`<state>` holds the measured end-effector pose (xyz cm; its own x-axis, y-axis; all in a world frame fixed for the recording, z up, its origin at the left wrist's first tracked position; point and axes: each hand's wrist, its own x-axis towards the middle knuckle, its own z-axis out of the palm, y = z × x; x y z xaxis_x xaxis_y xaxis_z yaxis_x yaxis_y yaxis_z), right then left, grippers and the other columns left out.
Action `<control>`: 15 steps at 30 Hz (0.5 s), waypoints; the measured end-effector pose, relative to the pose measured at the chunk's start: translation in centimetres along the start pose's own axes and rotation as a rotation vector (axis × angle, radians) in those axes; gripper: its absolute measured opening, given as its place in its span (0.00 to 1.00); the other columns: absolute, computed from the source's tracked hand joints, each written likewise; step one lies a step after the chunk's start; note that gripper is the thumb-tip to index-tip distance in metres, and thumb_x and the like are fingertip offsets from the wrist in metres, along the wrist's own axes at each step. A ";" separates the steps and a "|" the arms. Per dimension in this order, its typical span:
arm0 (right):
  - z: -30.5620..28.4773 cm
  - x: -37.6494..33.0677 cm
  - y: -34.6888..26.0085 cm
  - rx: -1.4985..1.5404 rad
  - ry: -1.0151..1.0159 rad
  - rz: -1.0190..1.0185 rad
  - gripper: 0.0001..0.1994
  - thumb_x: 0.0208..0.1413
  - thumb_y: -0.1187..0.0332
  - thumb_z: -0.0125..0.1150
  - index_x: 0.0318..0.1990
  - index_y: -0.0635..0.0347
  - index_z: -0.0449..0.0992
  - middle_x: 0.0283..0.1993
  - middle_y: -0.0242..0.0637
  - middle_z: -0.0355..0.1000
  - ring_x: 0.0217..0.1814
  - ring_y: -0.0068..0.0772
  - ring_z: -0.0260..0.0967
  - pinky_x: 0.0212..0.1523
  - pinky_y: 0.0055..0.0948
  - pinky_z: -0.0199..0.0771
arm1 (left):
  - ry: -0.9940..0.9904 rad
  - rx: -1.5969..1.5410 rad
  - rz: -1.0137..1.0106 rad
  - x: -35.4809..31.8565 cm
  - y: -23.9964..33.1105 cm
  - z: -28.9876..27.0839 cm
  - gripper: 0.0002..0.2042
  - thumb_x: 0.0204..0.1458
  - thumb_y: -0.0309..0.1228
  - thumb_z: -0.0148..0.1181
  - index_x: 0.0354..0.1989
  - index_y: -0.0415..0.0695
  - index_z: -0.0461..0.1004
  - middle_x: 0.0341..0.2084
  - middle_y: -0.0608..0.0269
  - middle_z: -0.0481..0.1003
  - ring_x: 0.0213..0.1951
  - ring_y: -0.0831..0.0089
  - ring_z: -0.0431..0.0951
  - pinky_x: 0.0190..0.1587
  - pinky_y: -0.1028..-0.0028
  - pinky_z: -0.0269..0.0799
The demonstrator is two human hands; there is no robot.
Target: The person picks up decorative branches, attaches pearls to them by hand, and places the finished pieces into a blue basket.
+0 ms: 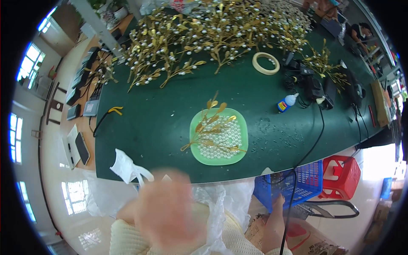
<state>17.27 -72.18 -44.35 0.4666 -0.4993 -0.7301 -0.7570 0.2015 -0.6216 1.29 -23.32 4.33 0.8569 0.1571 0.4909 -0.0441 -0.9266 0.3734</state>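
Close in front at the bottom, my left hand (165,212) is a blur, so its fingers and anything in them cannot be made out. My right hand (278,201) is low on the right, beside the blue plastic basket; its fingers are too small to read. A light green tray (242,158) on the table holds many white pearl beads (227,138). Across it lies a gold leafy branch (208,127), its stem end over the tray's left rim. A crumpled white piece (126,166), perhaps plastic or cloth, lies at the table's near edge beyond my left hand.
Gold branches with pearls (191,38) heap along the far side of the green table (144,114). A tape roll (266,63), glue bottle (287,103) and black adapters (312,87) sit right. A black cable (312,148) hangs over the edge near the basket (312,180) and red stool (342,176).
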 end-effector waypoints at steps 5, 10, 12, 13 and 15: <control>-1.0 1.5 3.6 -0.235 0.060 -0.409 0.18 0.45 0.75 0.49 0.47 0.67 0.66 0.35 0.34 0.67 0.32 0.27 0.65 0.28 0.27 0.65 | 0.376 -0.417 -0.653 9.5 -15.0 1.6 0.25 0.42 0.25 0.57 0.53 0.42 0.62 0.47 0.58 0.62 0.40 0.74 0.67 0.45 0.73 0.64; -0.7 -2.6 3.4 -0.238 -0.028 -0.249 0.22 0.47 0.73 0.49 0.53 0.64 0.62 0.34 0.35 0.67 0.29 0.27 0.65 0.21 0.26 0.65 | 0.740 -0.885 -1.026 6.3 -33.7 -2.2 0.24 0.46 0.30 0.56 0.53 0.40 0.61 0.50 0.55 0.60 0.43 0.66 0.68 0.43 0.66 0.70; -1.5 -3.8 3.1 -0.205 -0.043 -0.179 0.18 0.49 0.73 0.52 0.49 0.60 0.66 0.37 0.35 0.67 0.27 0.26 0.65 0.18 0.25 0.62 | 0.791 -0.800 -1.213 6.4 -37.6 -2.1 0.23 0.46 0.31 0.57 0.52 0.40 0.61 0.50 0.54 0.61 0.43 0.64 0.69 0.40 0.66 0.72; -1.9 -4.7 3.3 -0.193 -0.020 -0.146 0.17 0.49 0.73 0.50 0.48 0.59 0.66 0.34 0.35 0.67 0.28 0.27 0.66 0.18 0.25 0.66 | 0.788 -0.810 -1.203 6.2 -39.0 -2.1 0.23 0.46 0.31 0.57 0.52 0.40 0.61 0.50 0.54 0.61 0.43 0.64 0.69 0.40 0.66 0.72; -2.2 -5.9 2.9 -0.159 0.015 -0.120 0.16 0.49 0.72 0.48 0.47 0.59 0.66 0.31 0.35 0.66 0.29 0.28 0.67 0.19 0.26 0.69 | 0.698 -0.742 -1.227 6.6 -41.2 -1.8 0.25 0.46 0.32 0.58 0.53 0.40 0.58 0.50 0.53 0.61 0.41 0.64 0.69 0.35 0.68 0.74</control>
<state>11.31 -70.51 -41.17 0.5519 -0.5240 -0.6487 -0.7598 0.0046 -0.6501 7.86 16.57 -6.36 0.1758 0.9613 -0.2119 0.0567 0.2051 0.9771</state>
